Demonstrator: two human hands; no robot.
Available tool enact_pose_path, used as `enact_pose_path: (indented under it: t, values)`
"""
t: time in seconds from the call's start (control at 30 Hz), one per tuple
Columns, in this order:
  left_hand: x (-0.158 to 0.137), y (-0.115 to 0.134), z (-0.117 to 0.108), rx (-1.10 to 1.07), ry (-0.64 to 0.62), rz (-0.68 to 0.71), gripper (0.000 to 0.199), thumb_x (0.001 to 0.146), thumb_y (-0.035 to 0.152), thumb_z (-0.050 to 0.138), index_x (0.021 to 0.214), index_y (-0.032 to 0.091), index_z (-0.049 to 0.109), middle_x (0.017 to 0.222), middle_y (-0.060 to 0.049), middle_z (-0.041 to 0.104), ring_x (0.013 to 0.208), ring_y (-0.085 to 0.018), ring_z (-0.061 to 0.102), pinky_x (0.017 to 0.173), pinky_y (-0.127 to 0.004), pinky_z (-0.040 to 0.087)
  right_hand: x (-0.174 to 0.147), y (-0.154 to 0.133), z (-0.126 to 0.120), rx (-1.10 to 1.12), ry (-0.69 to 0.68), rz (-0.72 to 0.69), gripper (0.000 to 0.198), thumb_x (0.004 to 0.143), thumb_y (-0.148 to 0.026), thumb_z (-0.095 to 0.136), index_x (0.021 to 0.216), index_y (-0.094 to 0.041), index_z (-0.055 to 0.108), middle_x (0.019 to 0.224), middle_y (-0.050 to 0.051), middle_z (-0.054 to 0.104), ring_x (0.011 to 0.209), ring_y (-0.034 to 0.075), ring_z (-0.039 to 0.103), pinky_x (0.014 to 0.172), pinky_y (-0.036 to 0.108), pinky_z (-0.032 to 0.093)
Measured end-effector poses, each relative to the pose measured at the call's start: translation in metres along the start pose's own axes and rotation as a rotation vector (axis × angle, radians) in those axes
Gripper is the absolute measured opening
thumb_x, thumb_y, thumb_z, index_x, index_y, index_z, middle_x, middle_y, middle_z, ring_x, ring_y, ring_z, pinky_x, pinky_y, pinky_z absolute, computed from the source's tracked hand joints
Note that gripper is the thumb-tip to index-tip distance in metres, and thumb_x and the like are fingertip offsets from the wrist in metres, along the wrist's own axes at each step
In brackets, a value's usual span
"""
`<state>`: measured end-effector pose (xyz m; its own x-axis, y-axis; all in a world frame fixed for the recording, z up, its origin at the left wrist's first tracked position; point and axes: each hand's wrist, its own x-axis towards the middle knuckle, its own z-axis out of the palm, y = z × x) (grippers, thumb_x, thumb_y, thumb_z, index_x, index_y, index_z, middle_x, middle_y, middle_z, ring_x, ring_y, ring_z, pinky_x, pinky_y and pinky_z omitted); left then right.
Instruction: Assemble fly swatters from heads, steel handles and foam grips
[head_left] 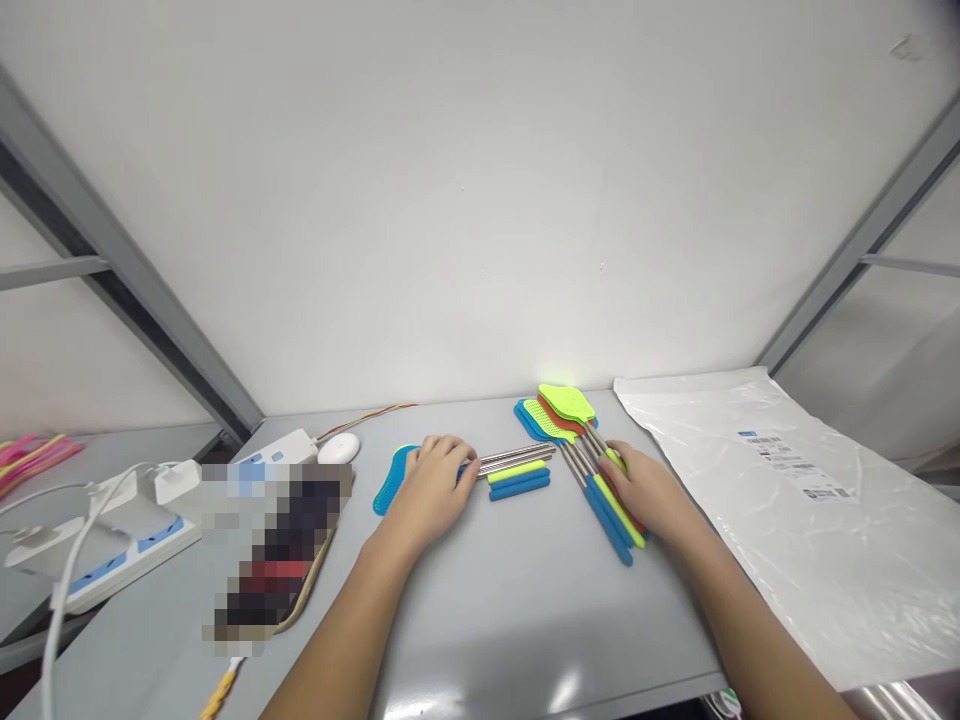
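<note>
My left hand (442,475) lies palm down with its fingers curled over blue fly swatters, whose mesh heads (391,485) show on its left. To the right of its fingertips lie thin metal rods (517,460), with yellow-green and blue handles (519,483) just below them. How the rods and handles join is hidden under the hand. My right hand (634,483) is closed around the upper handles of a fanned bunch of fly swatters (611,515). Their yellow-green, orange and blue heads (562,408) point toward the wall, and several handles slant toward me.
A flat white plastic package (795,500) with a label covers the right of the grey table (540,610). At the left are a blurred phone (281,560), a white round case (339,449) and a power strip with plugs (124,560). A white wall (480,220) stands behind.
</note>
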<state>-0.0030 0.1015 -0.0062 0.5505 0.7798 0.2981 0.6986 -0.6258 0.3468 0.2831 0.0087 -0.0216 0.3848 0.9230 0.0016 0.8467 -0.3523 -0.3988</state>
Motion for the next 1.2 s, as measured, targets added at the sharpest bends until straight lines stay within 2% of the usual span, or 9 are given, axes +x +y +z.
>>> enact_pose_path:
  t: [0.17,0.53,0.73,0.8,0.97,1.03,1.13,1.2]
  values:
    - [0.001,-0.002,-0.002,0.013,0.005,-0.007,0.028,0.095,0.038,0.037,0.093,0.025,0.062,0.104,-0.005,0.063,0.102,-0.025,0.048,0.084,-0.042,0.035,0.002,0.008,-0.003,0.044,-0.025,-0.024,0.035,0.097,-0.037,0.033,0.118,-0.022,0.056,0.106,0.006,0.068,0.096,0.019,0.063,0.073,0.024,0.04]
    - [0.002,-0.002,-0.003,0.003,0.015,-0.008,0.029,0.094,0.039,0.037,0.093,0.025,0.063,0.103,-0.005,0.063,0.102,-0.025,0.049,0.087,-0.042,0.036,0.001,0.003,0.003,-0.042,0.022,0.027,0.032,0.095,-0.033,0.035,0.112,-0.018,0.058,0.093,0.009,0.068,0.086,0.021,0.063,0.068,0.026,0.037]
    - [0.002,-0.002,-0.005,0.009,0.018,-0.012,0.029,0.094,0.039,0.037,0.092,0.025,0.062,0.103,-0.005,0.064,0.103,-0.025,0.049,0.086,-0.042,0.036,0.002,0.006,0.004,-0.108,0.09,0.01,0.029,0.095,-0.031,0.036,0.104,-0.018,0.061,0.096,0.009,0.065,0.088,0.021,0.061,0.071,0.027,0.038]
    - [0.002,-0.002,-0.005,0.014,0.019,-0.012,0.029,0.094,0.039,0.037,0.092,0.025,0.062,0.103,-0.005,0.064,0.103,-0.025,0.049,0.086,-0.042,0.036,0.002,0.005,0.003,-0.129,0.128,0.003,0.031,0.096,-0.03,0.035,0.105,-0.017,0.061,0.1,0.011,0.063,0.092,0.022,0.06,0.074,0.028,0.038]
    - [0.001,-0.002,-0.005,0.015,0.016,-0.013,0.028,0.094,0.039,0.037,0.092,0.026,0.062,0.103,-0.004,0.064,0.103,-0.025,0.05,0.084,-0.042,0.036,-0.004,-0.007,0.006,-0.152,0.198,-0.052,0.037,0.095,-0.028,0.035,0.127,-0.015,0.049,0.114,0.012,0.059,0.103,0.022,0.056,0.083,0.028,0.037]
    - [0.001,-0.002,-0.004,0.017,0.009,-0.012,0.028,0.095,0.039,0.036,0.093,0.026,0.061,0.104,-0.005,0.064,0.103,-0.025,0.049,0.084,-0.042,0.035,-0.008,-0.013,0.01,-0.162,0.198,-0.069,0.036,0.094,-0.026,0.037,0.126,-0.016,0.049,0.11,0.011,0.06,0.095,0.022,0.058,0.077,0.028,0.038]
    - [0.0,-0.001,-0.003,0.021,-0.004,-0.012,0.029,0.095,0.038,0.035,0.093,0.025,0.061,0.104,-0.005,0.063,0.103,-0.025,0.048,0.084,-0.042,0.034,-0.012,-0.021,0.016,-0.181,0.188,-0.09,0.029,0.093,-0.026,0.039,0.116,-0.019,0.056,0.1,0.009,0.06,0.081,0.021,0.059,0.068,0.029,0.037]
    - [0.0,0.0,-0.002,0.024,-0.011,-0.014,0.029,0.095,0.038,0.035,0.094,0.025,0.061,0.105,-0.005,0.063,0.103,-0.024,0.048,0.085,-0.042,0.033,-0.013,-0.023,0.017,-0.191,0.187,-0.104,0.028,0.093,-0.027,0.039,0.112,-0.019,0.058,0.098,0.008,0.059,0.081,0.021,0.058,0.067,0.03,0.036]
